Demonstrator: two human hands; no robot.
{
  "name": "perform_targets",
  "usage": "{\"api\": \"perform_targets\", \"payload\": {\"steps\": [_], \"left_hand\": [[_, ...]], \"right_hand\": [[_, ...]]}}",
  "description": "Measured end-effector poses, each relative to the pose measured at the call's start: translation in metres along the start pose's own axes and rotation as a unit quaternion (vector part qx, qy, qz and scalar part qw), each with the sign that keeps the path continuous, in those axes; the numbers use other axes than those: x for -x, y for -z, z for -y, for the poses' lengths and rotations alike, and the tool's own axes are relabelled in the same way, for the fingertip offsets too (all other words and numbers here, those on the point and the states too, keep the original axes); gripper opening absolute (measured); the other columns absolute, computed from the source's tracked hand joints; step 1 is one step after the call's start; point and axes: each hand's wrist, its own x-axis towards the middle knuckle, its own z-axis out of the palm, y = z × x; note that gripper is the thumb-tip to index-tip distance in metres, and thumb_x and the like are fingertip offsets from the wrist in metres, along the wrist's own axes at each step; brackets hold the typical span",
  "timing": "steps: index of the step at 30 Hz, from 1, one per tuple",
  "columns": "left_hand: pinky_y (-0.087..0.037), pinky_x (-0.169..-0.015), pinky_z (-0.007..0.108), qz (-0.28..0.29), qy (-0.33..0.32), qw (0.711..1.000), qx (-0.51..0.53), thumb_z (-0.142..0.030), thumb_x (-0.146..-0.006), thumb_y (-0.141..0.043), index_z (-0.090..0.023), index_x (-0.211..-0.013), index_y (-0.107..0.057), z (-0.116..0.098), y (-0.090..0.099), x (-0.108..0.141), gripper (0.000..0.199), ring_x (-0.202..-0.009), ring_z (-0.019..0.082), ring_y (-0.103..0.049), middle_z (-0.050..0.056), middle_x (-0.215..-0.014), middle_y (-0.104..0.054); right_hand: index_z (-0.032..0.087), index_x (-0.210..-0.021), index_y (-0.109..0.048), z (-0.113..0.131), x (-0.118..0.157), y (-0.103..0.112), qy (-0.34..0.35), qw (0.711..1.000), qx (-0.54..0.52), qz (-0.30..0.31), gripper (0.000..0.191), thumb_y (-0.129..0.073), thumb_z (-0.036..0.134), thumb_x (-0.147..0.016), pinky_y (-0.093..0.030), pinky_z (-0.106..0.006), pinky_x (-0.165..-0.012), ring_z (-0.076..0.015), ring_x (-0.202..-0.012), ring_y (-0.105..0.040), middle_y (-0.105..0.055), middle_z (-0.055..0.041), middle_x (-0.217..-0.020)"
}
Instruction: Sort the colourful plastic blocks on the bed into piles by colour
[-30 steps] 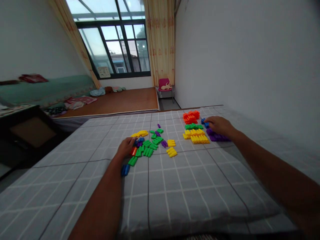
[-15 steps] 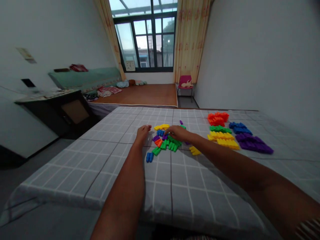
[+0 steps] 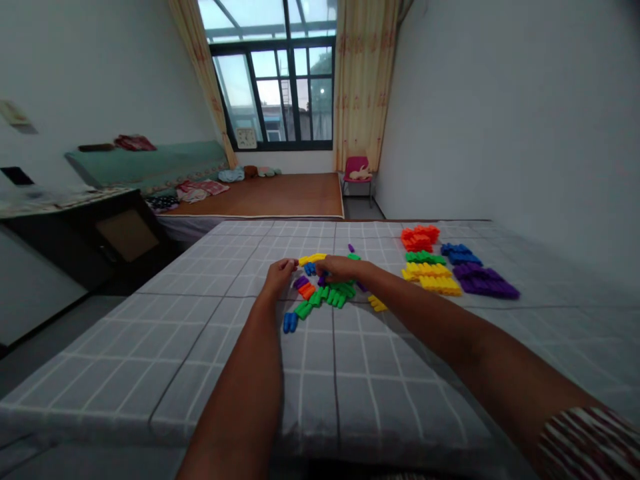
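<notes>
Small plastic building blocks lie in a loose cluster on the table between my hands. My left hand [image 3: 281, 275] is at the cluster's left side, fingertips pinched together beside the end of a yellow block row [image 3: 313, 259]; what they hold, if anything, is too small to make out. Reaching in from the right, my right hand [image 3: 340, 268] has its fingers bent down over blue blocks [image 3: 310, 269] and a purple block [image 3: 321, 281]; its grip is hidden. Nearer me are orange blocks [image 3: 307, 291], green blocks [image 3: 336, 295] and a separate blue block [image 3: 290, 323].
Sorted stacks stand at the right: orange [image 3: 420, 237], green [image 3: 423, 257], yellow [image 3: 433, 277], blue [image 3: 460, 254] and purple [image 3: 485, 281]. A yellow block [image 3: 377, 303] lies under my right forearm. A checked cloth [image 3: 240, 360] covers the table. Behind it is a bed [image 3: 280, 193].
The view has shifted, moving the scene left in the picture. My left fingertips are now closer to the yellow row's end. My right hand stays over the blue and purple blocks.
</notes>
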Motion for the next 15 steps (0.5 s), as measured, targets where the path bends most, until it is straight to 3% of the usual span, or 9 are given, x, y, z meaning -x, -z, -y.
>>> {"api": "perform_targets", "payload": {"steps": [3,7,11,15], "left_hand": [[-0.053,-0.082,0.037,0.015,-0.015,0.999,-0.045,-0.058,-0.073,-0.052,-0.013,-0.089,-0.073,0.003,0.001,-0.003,0.052,-0.089,0.025,-0.068,0.01,-0.089,-0.075],[-0.054,-0.081,0.04,0.034,-0.01,0.997,-0.067,-0.063,-0.072,-0.055,-0.013,-0.092,-0.073,0.002,0.001,-0.003,0.057,-0.088,0.027,-0.068,0.011,-0.091,-0.075],[-0.056,-0.079,0.043,0.04,-0.005,0.998,-0.057,-0.069,-0.07,-0.058,-0.014,-0.094,-0.072,-0.01,-0.001,0.001,0.062,-0.087,0.028,-0.069,0.012,-0.089,-0.074],[-0.054,-0.087,0.043,0.045,-0.076,0.995,-0.044,-0.068,-0.073,-0.057,-0.014,-0.096,-0.071,-0.039,-0.015,0.009,0.061,-0.097,0.027,-0.067,0.012,-0.1,-0.074]], "right_hand": [[0.021,-0.089,-0.064,-0.003,0.013,0.002,0.0,1.0,-0.014,-0.028,0.023,-0.065,0.009,-0.07,-0.045,-0.028,-0.082,-0.0177,-0.088,-0.059,-0.069,0.0013,-0.097],[0.019,-0.092,-0.061,-0.019,0.042,0.016,-0.03,0.983,-0.138,-0.121,0.023,-0.062,0.009,-0.071,-0.046,-0.024,-0.076,-0.0132,-0.083,-0.059,-0.067,0.003,-0.089],[0.017,-0.085,-0.057,-0.042,0.089,0.032,-0.101,0.934,-0.29,-0.185,0.018,-0.065,0.013,-0.07,-0.048,-0.024,-0.065,-0.0127,-0.07,-0.061,-0.065,0.0018,-0.075],[0.017,-0.083,-0.055,-0.055,0.125,0.036,-0.131,0.886,-0.387,-0.218,0.017,-0.067,0.015,-0.071,-0.051,-0.026,-0.065,-0.0128,-0.069,-0.063,-0.068,-0.0004,-0.074]]}}
